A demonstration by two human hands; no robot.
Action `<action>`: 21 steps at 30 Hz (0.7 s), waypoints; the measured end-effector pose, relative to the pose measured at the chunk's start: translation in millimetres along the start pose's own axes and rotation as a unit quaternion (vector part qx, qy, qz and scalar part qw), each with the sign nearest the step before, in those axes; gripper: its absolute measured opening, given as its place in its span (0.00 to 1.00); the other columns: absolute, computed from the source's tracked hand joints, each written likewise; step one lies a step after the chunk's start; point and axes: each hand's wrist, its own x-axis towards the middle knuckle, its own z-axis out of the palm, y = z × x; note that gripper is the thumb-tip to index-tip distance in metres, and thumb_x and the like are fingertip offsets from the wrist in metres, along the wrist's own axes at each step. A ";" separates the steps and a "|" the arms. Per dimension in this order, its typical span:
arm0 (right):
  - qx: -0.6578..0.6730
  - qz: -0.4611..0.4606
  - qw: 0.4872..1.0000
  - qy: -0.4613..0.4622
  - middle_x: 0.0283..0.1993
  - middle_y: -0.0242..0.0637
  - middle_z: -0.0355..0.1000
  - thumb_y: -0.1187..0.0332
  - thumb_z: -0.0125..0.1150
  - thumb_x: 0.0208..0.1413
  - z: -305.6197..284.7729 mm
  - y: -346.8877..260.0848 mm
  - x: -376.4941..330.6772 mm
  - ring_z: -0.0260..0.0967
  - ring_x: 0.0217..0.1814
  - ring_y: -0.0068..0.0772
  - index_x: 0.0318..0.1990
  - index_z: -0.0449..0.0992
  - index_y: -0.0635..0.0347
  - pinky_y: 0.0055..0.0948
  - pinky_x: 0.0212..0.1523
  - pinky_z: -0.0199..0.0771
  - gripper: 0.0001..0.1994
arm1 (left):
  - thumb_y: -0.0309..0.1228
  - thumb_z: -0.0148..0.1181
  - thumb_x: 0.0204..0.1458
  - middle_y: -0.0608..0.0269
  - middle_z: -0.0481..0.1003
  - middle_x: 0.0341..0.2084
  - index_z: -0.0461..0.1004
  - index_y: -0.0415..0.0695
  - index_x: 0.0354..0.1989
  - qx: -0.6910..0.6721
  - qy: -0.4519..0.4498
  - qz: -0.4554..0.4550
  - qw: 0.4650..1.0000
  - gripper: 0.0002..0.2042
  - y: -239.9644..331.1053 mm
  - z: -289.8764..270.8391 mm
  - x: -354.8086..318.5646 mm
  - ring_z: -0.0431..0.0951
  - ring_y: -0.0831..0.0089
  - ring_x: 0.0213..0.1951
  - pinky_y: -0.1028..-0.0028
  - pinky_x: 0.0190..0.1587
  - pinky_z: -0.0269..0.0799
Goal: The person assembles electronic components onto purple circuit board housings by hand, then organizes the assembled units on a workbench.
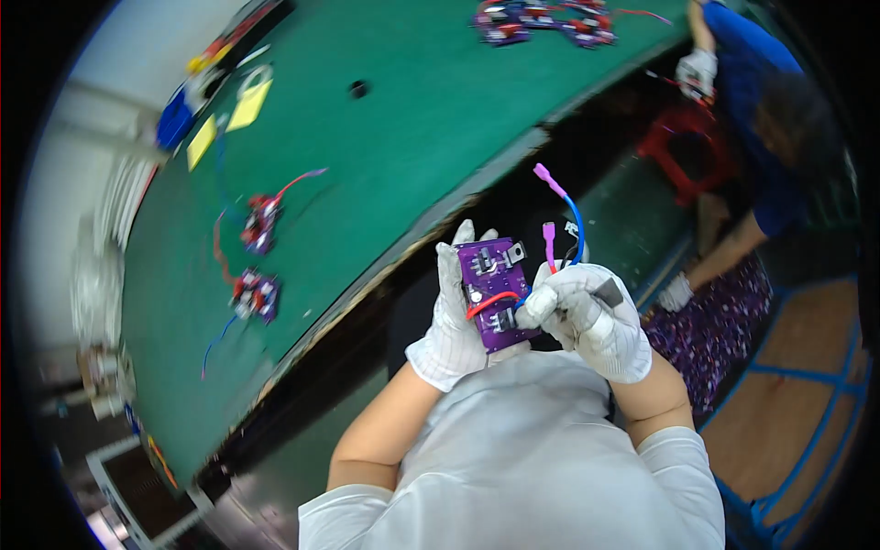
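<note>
1. Left grip, white glove: holding a purple board, palm beneath it, fingers reaching up along its left side
2. Purple board, one: in the left grip, just left of the right grip, tilted, dark and silvery parts on its upper face
3. Right grip, white glove: narrow, fingers curled round the wires at the board's right edge
4. Red wire, one: from the board into the right grip, next to a blue wire; two pink end caps stand above that grip
5. Grey flat piece, one: at the right grip's fingers; cannot tell what it is
6. Green surface, one: ahead and to the left of both grips
7. Loose boards, two, with wires: on the surface, well left of the left grip
8. Heap of boards, one: on the surface, far ahead of both grips
9. Yellow papers, two: far ahead and left of the left grip
10. Red stool, one: ahead and right of the right grip, beside a co-worker in blue, whose gloves are also white
</note>
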 end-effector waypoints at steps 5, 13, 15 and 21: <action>0.033 0.086 0.989 -0.119 0.28 0.33 0.70 0.49 0.51 0.56 48.9 -1.5 33.2 0.58 0.21 0.15 0.36 0.75 0.66 0.15 0.20 0.58 0.24 | 0.63 0.44 0.50 0.63 0.59 0.55 0.45 0.62 0.66 -0.053 0.045 0.097 0.993 0.36 34.6 -29.2 -32.7 0.64 0.65 0.53 0.57 0.53 0.65; 0.040 0.035 0.993 -0.101 0.34 0.38 0.72 0.48 0.48 0.58 71.7 14.7 26.2 0.64 0.28 0.19 0.37 0.75 0.64 0.15 0.21 0.60 0.24 | 0.63 0.45 0.50 0.64 0.62 0.54 0.47 0.64 0.65 -0.035 0.013 0.179 0.983 0.35 42.6 -46.4 -39.2 0.66 0.66 0.52 0.58 0.51 0.69; 0.012 0.028 0.999 -0.042 0.23 0.37 0.66 0.49 0.50 0.57 77.8 11.9 25.1 0.57 0.25 0.24 0.30 0.76 0.64 0.20 0.20 0.55 0.23 | 0.63 0.44 0.50 0.65 0.61 0.55 0.47 0.63 0.65 -0.042 0.033 0.139 0.989 0.36 44.9 -39.0 -39.8 0.64 0.65 0.54 0.57 0.52 0.67; 0.066 0.065 0.995 -0.029 0.32 0.35 0.68 0.49 0.52 0.55 67.6 11.7 22.2 0.61 0.27 0.20 0.35 0.75 0.65 0.18 0.25 0.59 0.23 | 0.65 0.44 0.48 0.63 0.58 0.57 0.43 0.62 0.66 -0.047 0.005 0.084 0.995 0.39 38.2 -39.3 -33.7 0.61 0.64 0.56 0.55 0.55 0.63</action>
